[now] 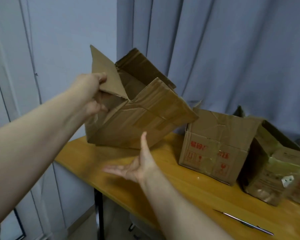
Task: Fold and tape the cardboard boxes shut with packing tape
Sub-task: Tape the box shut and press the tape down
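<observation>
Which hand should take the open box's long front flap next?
Probably right. The right hand is open and free just below the open box; the left hand grips its end flap.

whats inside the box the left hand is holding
Only bare inner walls show inside the tilted box, which the left hand grips by a flap. Its near side hides the bottom, so anything lying there cannot be seen.
</observation>
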`<state>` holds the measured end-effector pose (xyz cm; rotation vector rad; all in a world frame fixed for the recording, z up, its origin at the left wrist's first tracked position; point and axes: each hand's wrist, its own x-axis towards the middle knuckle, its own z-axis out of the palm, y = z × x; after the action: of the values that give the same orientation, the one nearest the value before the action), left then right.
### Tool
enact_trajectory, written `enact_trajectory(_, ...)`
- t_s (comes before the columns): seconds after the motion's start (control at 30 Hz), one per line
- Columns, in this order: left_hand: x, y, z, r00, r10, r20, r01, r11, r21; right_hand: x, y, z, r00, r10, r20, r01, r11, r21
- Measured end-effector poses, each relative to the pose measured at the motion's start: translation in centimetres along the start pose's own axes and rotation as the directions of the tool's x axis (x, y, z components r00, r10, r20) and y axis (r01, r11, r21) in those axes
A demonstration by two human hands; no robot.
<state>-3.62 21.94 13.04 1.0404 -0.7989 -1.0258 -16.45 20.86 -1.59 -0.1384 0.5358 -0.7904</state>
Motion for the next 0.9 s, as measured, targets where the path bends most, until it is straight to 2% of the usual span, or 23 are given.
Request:
enact_trajectory(0.13, -0.9, -1.1, -1.1, 0.999, -0.037, -0.027, 0.033, 0.989, -0.144, 1.7, 3.5, 0.4, 0.995, 0.073, 0.068, -0.086, 0.974, 0.21)
enact_trajectory(0.27, -2.0, -1.9, -3.6, 0.998, -0.006, -0.068, -0.005, 0.988, -0.157, 1.9, 4.7, 1.7, 1.0, 0.008, 0.014, -0.012, 0.952, 0.306)
enact_trajectory(0.4, -2.5, -2.3, -6.4, 0.996, 0.047, -0.072, -0.052, 0.997, -0.062, 2.0, 3.9, 2.7, 0.992, -0.089, -0.094, 0.106, 0.973, 0.206)
enact_trajectory(0.5, -2.2, -3.0, -6.8, 0.999, 0.027, -0.038, -0.027, 0.999, -0.018, 2.4, 2.4, 2.5, 0.975, -0.163, -0.153, 0.183, 0.974, 0.13)
enact_trajectory(0.63, -0.3, -5.4, -5.4, 0.998, -0.019, -0.064, 0.019, 1.0, 0.002, 3.0, -1.4, 1.3, 0.931, -0.279, -0.235, 0.307, 0.948, 0.088)
enact_trajectory(0.7, 1.3, -7.0, -3.6, 0.997, -0.05, -0.066, 0.05, 0.999, 0.001, 3.4, -4.0, 0.7, 0.893, -0.347, -0.288, 0.379, 0.923, 0.063)
enact_trajectory(0.77, 2.8, -8.4, -0.8, 0.995, -0.102, 0.015, 0.102, 0.995, -0.008, 4.4, -6.6, 0.2, 0.834, -0.454, -0.312, 0.477, 0.879, -0.004)
enact_trajectory(0.83, 3.6, -9.6, 2.1, 0.961, -0.21, 0.181, 0.207, 0.978, 0.034, 5.7, -8.2, -0.3, 0.737, -0.596, -0.318, 0.555, 0.803, -0.217)
enact_trajectory(0.9, 4.4, -10.9, 3.9, 0.894, -0.317, 0.316, 0.277, 0.946, 0.166, 6.8, -8.4, -0.9, 0.582, -0.761, -0.286, 0.553, 0.628, -0.548)
